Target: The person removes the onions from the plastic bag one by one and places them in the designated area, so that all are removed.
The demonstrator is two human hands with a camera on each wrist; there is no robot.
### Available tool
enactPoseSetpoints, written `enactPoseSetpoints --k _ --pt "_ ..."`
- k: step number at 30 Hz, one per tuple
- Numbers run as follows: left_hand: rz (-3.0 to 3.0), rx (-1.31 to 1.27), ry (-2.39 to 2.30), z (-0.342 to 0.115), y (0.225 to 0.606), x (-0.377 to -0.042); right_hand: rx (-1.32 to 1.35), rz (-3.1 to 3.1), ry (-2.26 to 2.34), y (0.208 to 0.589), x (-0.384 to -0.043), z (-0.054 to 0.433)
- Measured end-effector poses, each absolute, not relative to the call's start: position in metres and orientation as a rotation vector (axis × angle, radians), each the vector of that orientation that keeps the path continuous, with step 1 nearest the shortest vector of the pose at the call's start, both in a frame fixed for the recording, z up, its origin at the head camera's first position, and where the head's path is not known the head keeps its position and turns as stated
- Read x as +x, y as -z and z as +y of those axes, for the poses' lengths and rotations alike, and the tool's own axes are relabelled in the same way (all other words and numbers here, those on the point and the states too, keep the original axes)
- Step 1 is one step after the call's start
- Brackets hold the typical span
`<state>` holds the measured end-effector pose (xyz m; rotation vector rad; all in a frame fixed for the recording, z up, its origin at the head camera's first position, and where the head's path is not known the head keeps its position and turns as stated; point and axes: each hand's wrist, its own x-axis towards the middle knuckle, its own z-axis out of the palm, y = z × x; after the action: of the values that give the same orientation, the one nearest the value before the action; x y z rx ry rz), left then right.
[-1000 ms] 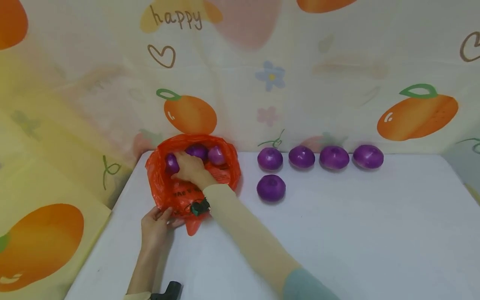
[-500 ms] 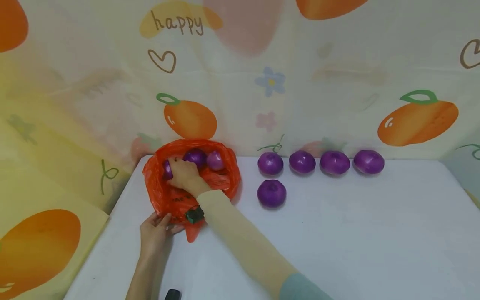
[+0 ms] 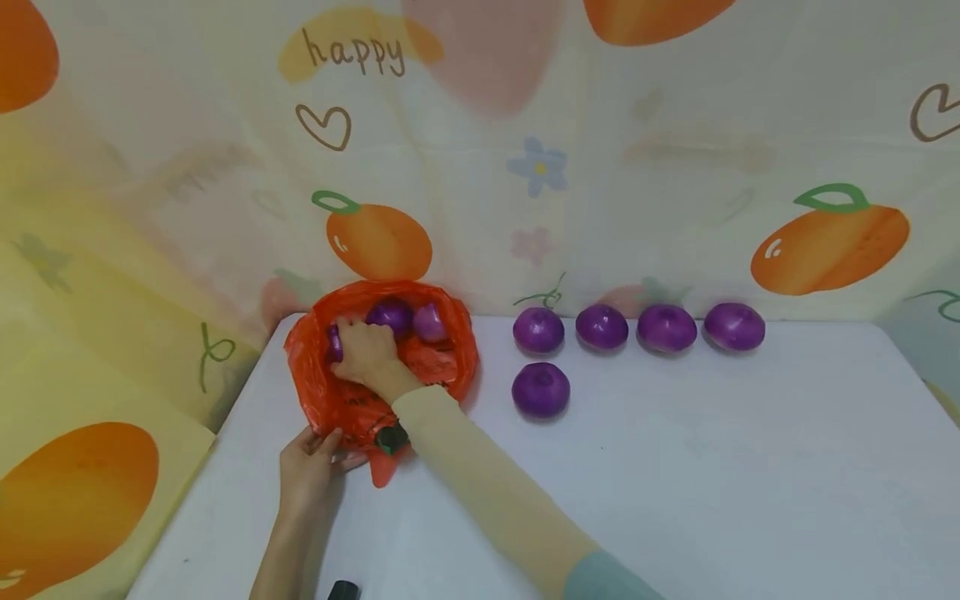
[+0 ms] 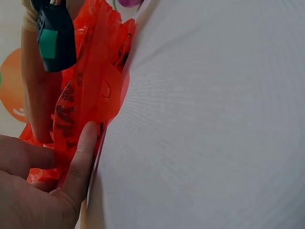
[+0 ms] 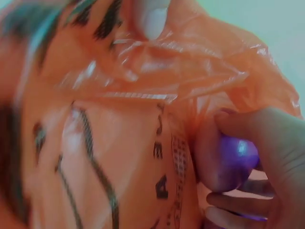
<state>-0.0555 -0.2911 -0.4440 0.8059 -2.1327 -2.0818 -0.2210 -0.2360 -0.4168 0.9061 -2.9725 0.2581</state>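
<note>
A red plastic bag [image 3: 303,375] stands with its mouth wide at the left of the table. My right hand [image 3: 369,354] is inside it, at the left wall, and grips a purple onion [image 3: 334,343]. In the right wrist view, thumb and fingers curl round this onion [image 5: 236,160]. Behind the hand, another onion [image 3: 392,317] and a paler onion [image 3: 431,322] lie in the bag. At the near rim, my left hand [image 3: 303,471] pinches the bag; in the left wrist view its fingers [image 4: 83,155] hold the printed plastic.
To the right of the bag, several purple onions [image 3: 602,327] form a row along the table's back edge. A single onion [image 3: 541,391] sits in front of the row's left end. Behind the white table [image 3: 675,475] hangs a fruit-printed cloth [image 3: 637,208].
My right hand has shifted a little left with its onion, closer to the bag's left wall. The left hand keeps hold of the near rim. The head view has tilted slightly upward.
</note>
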Motion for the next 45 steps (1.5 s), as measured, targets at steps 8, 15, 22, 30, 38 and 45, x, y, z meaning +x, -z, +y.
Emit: enactPoseSetpoints --k 8,15,22,30,38,45 --pt "-2.128 0.802 2.097 -0.285 0.447 -0.059 0.754 -3.004 -0.544 0.426 -0.220 -0.233" --pt "-2.194 0.778 2.070 -0.285 0.445 -0.061 0.713 -2.980 -0.499 0.413 -0.212 -0.224" --pt "-2.252 0.759 2.030 -0.284 0.444 -0.059 0.678 -2.991 -0.488 0.403 -0.201 -0.207" --pt "-2.294 0.757 1.962 -0.287 0.440 -0.057 0.755 -2.915 -0.652 0.394 -0.194 -0.184" --pt "-2.260 0.749 1.978 -0.292 0.442 -0.059 0.810 -2.874 -0.715 0.390 -0.185 -0.168" --pt "-2.257 0.736 1.992 -0.297 0.442 -0.061 0.854 -2.794 -0.768 0.385 -0.179 -0.145"
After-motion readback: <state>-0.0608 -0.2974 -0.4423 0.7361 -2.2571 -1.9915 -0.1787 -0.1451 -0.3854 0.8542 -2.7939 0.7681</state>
